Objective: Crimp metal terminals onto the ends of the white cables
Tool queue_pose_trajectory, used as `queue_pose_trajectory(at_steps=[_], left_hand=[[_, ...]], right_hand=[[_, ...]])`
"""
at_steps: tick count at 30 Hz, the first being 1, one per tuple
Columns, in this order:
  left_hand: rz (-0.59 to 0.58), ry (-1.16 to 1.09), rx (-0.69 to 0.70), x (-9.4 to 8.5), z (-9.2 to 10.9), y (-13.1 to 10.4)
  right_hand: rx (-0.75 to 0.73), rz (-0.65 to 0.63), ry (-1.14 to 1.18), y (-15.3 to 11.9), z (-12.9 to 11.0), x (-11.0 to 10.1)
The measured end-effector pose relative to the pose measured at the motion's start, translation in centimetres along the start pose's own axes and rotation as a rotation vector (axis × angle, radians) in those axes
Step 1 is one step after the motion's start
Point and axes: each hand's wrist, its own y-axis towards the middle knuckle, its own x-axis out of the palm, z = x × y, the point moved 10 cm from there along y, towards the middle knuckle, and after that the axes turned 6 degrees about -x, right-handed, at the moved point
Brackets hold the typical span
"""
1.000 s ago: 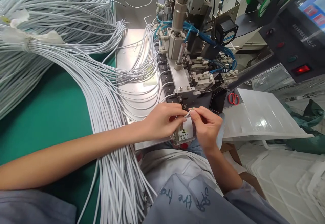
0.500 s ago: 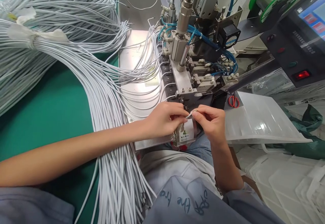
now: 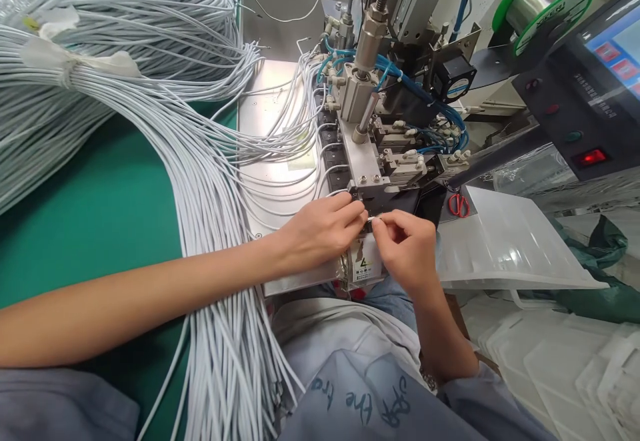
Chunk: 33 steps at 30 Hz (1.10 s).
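Note:
Between my fingertips a short stretch of white cable [image 3: 371,218] shows at the front of the soldering machine [image 3: 363,154]. My left hand [image 3: 325,228] pinches the cable from the left, its knuckles beside the machine's lowest black clamp. From the other side my right hand [image 3: 407,244] grips the cable's end between thumb and forefinger; the tip itself is hidden. Several white cables are seated in the row of black clamps [image 3: 334,158] above my left hand. A large bundle of white cables [image 3: 200,208] runs under my left forearm.
A green mat [image 3: 135,194] covers the left of the bench, with another cable bundle [image 3: 150,21] behind. To the right are red-handled scissors [image 3: 459,205], a white plastic tray [image 3: 520,248], a control panel [image 3: 570,108] and a solder wire spool [image 3: 533,8].
Both hands have moved slightly up toward the machine's clamp row, bringing the cable closer to it. My left fingers are more curled over the cable. The view has shifted a little.

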Motion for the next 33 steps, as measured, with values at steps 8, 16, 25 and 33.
queue_pose_trajectory(at_steps=[8, 16, 25, 33], left_hand=[[-0.191, -0.515, -0.263, 2.5, -2.4, -0.3], [-0.328, -1.146, -0.637, 4.5, -3.7, -0.6], [-0.374, -1.132, -0.733, 5.5, -3.7, -1.4], [-0.324, -1.107, -0.748, 5.1, -4.2, -1.2]], right_hand=[[-0.013, -0.145, 0.32, 0.9, 1.5, 0.8], [0.004, 0.229, 0.37, -1.3, 1.1, 0.0], [-0.301, 0.106, -0.014, -0.1, -1.6, -1.4], [-0.397, 0.308, -0.11, -0.9, -2.2, -2.5]])
